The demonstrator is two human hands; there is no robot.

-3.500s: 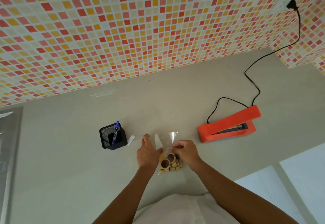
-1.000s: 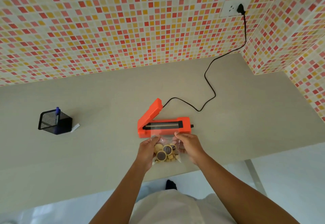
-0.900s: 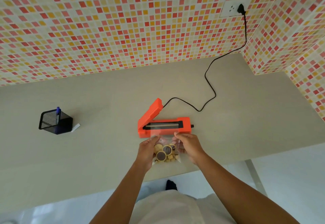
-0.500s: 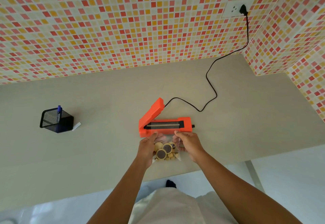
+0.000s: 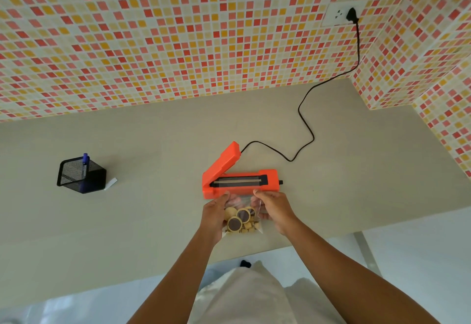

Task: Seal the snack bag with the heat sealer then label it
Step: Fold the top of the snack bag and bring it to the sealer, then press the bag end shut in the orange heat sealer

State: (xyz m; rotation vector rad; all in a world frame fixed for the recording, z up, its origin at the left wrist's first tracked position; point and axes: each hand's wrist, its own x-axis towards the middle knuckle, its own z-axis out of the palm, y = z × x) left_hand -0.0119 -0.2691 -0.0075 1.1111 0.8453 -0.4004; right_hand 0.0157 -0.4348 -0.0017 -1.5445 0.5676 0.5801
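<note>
A clear snack bag (image 5: 242, 218) with round biscuits inside lies on the grey counter (image 5: 153, 209) just in front of the orange heat sealer (image 5: 238, 179). My left hand (image 5: 215, 213) pinches the bag's left top corner and my right hand (image 5: 274, 206) pinches its right top corner. The bag's open top edge sits against the sealer's front side. The sealer's lid stands raised at the left, showing the dark sealing strip. A small white label (image 5: 110, 184) lies beside the pen holder, far left of my hands.
A black mesh pen holder (image 5: 81, 174) with a blue pen (image 5: 84, 164) stands at the left. The sealer's black cord (image 5: 305, 125) runs back right to a wall socket (image 5: 340, 14). Mosaic tile walls close the back and right. The counter's front edge is near my body.
Since 3.5 s ago the bag came from beside the pen holder to the sealer, whose lid is now up. Over the last second both hands nudged the bag's top toward the sealer.
</note>
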